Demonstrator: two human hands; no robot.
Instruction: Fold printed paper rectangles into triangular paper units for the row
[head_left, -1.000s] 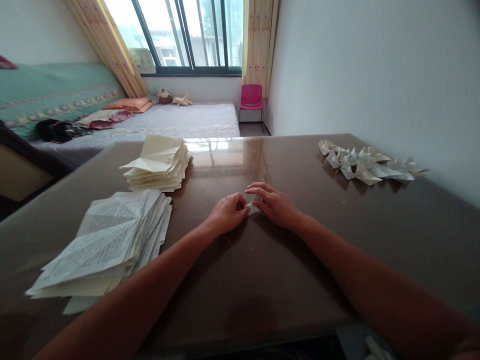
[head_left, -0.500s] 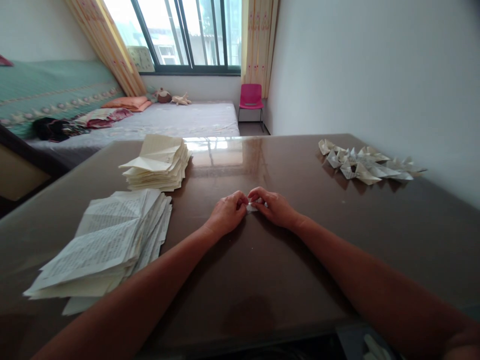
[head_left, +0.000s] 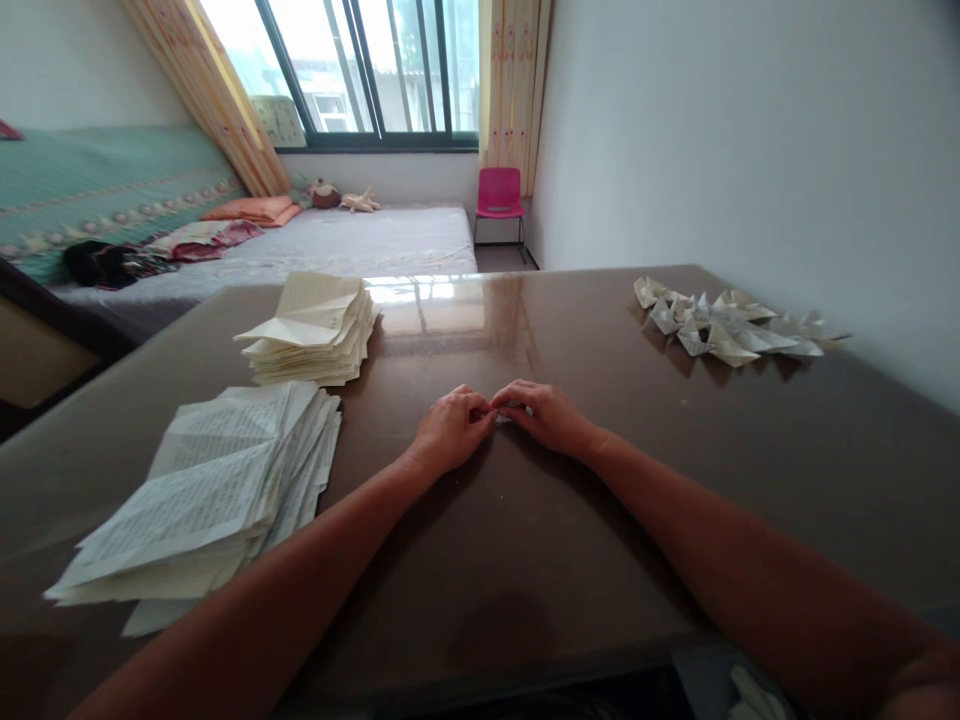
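Two hands (head_left: 452, 428) (head_left: 547, 416) — fingertips (head_left: 485, 409) close together

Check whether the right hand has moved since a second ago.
Yes, slightly: against the cream paper stack, the right hand sits lower in view, now curled down toward the left hand.

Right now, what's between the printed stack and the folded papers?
Left hand, right hand and the small paper they pinch, over brown tabletop; head view.

"Where's a way across the table (head_left: 480, 560)?"
"Far middle, between the cream stack (head_left: 319, 320) at left and the folded shapes (head_left: 724, 335) at right."
"What blocks?"
"The printed stack (head_left: 210, 460), near left; mid-table, the left hand (head_left: 454, 430) and right hand (head_left: 546, 415)."
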